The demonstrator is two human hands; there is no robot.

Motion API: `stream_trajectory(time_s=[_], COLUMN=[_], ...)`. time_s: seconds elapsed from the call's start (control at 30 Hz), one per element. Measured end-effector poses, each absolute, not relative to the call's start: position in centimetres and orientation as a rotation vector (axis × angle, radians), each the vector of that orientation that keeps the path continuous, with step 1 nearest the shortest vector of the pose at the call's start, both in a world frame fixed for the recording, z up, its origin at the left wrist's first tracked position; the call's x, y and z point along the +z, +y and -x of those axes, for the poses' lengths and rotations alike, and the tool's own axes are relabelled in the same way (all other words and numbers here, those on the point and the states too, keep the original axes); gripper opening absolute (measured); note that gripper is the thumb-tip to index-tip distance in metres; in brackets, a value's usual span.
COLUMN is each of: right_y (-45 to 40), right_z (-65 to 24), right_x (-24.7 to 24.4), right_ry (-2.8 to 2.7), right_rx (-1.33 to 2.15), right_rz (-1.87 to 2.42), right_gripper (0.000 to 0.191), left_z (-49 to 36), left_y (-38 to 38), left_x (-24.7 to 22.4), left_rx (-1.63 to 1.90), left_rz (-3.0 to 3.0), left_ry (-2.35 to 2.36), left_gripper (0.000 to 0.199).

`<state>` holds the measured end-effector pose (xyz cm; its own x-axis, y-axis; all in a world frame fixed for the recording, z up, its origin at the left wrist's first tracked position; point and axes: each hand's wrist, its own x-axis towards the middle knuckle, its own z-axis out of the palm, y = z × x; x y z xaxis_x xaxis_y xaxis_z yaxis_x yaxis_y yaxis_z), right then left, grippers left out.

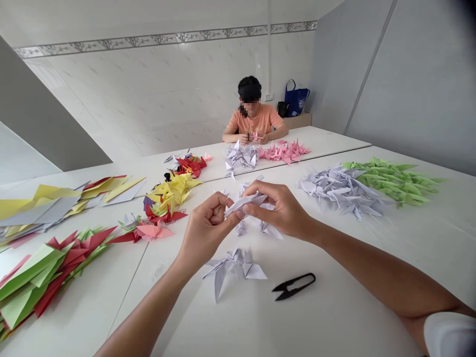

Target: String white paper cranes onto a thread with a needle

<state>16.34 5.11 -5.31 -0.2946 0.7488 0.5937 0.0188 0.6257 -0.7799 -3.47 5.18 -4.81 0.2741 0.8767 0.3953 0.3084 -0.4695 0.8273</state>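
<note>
1. No text, brand or number could be read in the head view.
2. Blue bag (pixel 296 100), far end of room: a round white mark (pixel 301 103) was seen on its side; any lettering in it was too small to be made out.
3. Same bag, lower down: a small white patch (pixel 295 113) was seen; content could not be resolved.
4. Co-worker's orange shirt (pixel 238 120): pale print (pixel 252 129) was seen on the chest, too small and partly covered, so no wording could be extracted.
</note>
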Motion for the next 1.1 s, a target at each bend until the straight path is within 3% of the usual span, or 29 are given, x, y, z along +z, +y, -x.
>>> stream_trajectory(time_s=[0.1, 0.23, 0.5, 0.9, 1.1], right_y=[5.6, 6.2, 6.2, 6.4, 5.8], right_z=[-16.6, -16.7, -16.7, -16.8, -17.1], right_x=[-5.4, -5.5, -5.4, -5.6, -5.1], right_ry=[-1.521, -1.309, -1.221, -1.243, -1.419], right_rx=[0.964, 1.204, 1.431, 1.402, 1.077], right_rz=[0.633, 0.567, 0.541, 0.522, 0.631], right_gripper=[0.023, 0.025, 0.023, 0.025, 0.027], left_z=[3.6, 3.8, 3.5, 3.7, 3.7], left_y=[4.4, 3.7, 3.3, 3.3, 3.2], left_x=[-4.4, -4.1, -3.8, -3.7, -3.7], left_rx=[1.143, 1.046, 1.077, 1.105, 1.090], left_rz=[-1.920, -2.065, -2.242, -2.295, -2.406], left_ry=[1.079, 1.140, 1.134, 1.136, 1.205], left_gripper=[0.017, 0.030, 0.027, 0.026, 0.023])
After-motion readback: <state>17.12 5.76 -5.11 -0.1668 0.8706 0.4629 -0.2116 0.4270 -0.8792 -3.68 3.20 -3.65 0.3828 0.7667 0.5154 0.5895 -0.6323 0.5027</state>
